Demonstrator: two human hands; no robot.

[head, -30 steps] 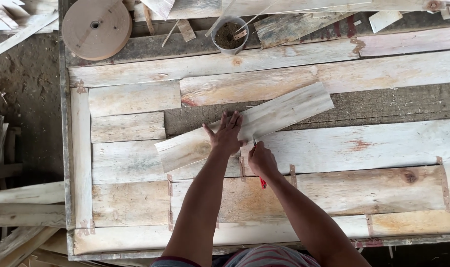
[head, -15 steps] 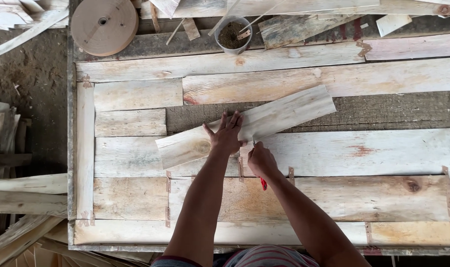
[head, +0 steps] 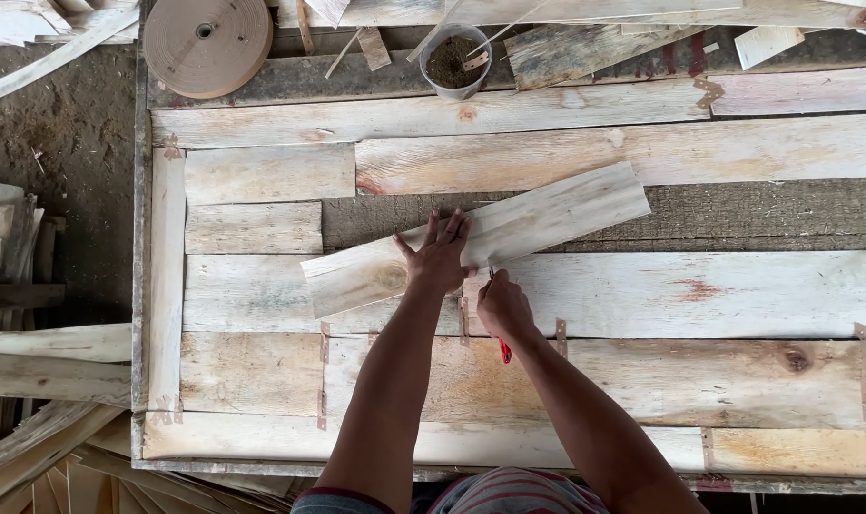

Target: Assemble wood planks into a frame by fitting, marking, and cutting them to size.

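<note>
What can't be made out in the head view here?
- Red-handled tool: only the handle end shows below the right hand; the hand hides its working end.
- Loose veneer strip: the left hand covers its middle.
- Cup: dark contents too small to identify.
- Tape roll: top cut by the frame edge.

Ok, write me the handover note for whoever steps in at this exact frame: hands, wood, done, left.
Left hand: flat, fingers spread, pressing the loose veneer strip, which lies tilted across the bare gap in the panel.
Right hand: grip shut on a red-handled tool, tip at the strip's lower edge.
Done: other sheets laid and taped on the work table.
Left: gap uncovered; strip not seated or taped. Tape roll and cup at the far edge.
</note>
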